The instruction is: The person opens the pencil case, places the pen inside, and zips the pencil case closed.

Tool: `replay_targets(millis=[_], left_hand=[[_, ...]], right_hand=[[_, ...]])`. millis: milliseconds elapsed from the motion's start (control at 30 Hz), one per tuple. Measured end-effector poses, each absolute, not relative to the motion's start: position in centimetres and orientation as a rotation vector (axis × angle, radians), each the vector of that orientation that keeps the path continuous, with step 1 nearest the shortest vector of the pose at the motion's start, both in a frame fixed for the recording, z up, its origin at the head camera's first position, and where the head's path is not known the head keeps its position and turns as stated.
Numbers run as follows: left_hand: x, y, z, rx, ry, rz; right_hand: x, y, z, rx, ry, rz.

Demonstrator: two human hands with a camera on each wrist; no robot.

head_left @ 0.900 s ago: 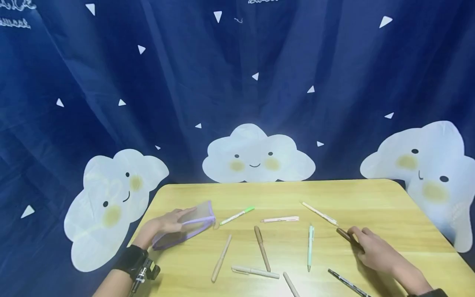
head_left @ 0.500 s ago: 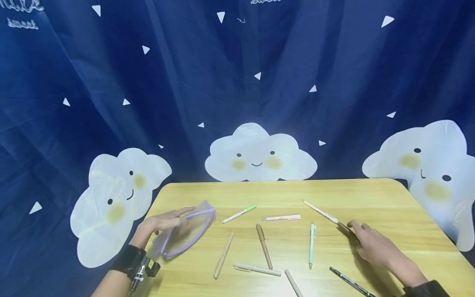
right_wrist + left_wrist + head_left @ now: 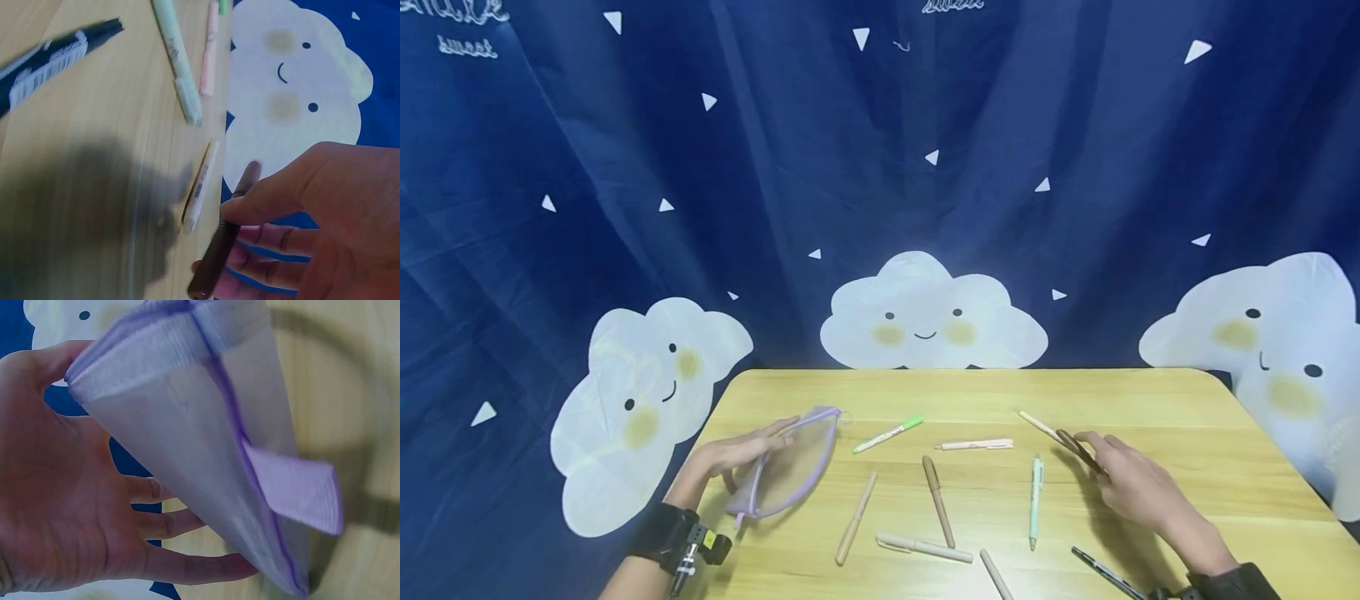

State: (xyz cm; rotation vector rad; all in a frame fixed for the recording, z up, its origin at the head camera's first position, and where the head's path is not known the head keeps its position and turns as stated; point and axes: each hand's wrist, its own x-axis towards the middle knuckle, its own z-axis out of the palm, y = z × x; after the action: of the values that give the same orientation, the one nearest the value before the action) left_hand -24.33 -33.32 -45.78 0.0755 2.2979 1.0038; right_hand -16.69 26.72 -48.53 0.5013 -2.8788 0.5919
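My left hand (image 3: pixel 730 457) holds a see-through pouch (image 3: pixel 799 473) with purple edging at the table's left side. In the left wrist view its thumb lies at the pouch's purple-trimmed rim, with the fingers along the side; a lilac tab (image 3: pixel 300 490) sticks out. On the right, my right hand (image 3: pixel 1138 482) pinches a dark brown pen (image 3: pixel 219 256) between thumb and fingers. The pen is above the table, and its shadow falls below. Close beyond it lies a white pen (image 3: pixel 1037 423). A black marker (image 3: pixel 1105 571) lies nearer the front.
Several other pens lie spread over the wooden table (image 3: pixel 970 392): a green-capped one (image 3: pixel 887 435), a pink one (image 3: pixel 973 445), a mint one (image 3: pixel 1035 504), a brown one (image 3: pixel 938 500) and beige ones. A dark blue cloud-print curtain (image 3: pixel 880 183) hangs behind.
My right hand has raised the dark brown pen from the table and carried it slightly left. The pouch in my left hand has turned, and its mouth gapes wider.
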Motion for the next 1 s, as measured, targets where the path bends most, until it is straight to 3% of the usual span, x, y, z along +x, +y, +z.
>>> replay_targets(millis=[1000], left_hand=[[-22.5,-30.8,-46.7,0.073,2.292,1.171]], right_hand=[[-18.9,16.0,-50.1,0.39,-2.633,0.962]])
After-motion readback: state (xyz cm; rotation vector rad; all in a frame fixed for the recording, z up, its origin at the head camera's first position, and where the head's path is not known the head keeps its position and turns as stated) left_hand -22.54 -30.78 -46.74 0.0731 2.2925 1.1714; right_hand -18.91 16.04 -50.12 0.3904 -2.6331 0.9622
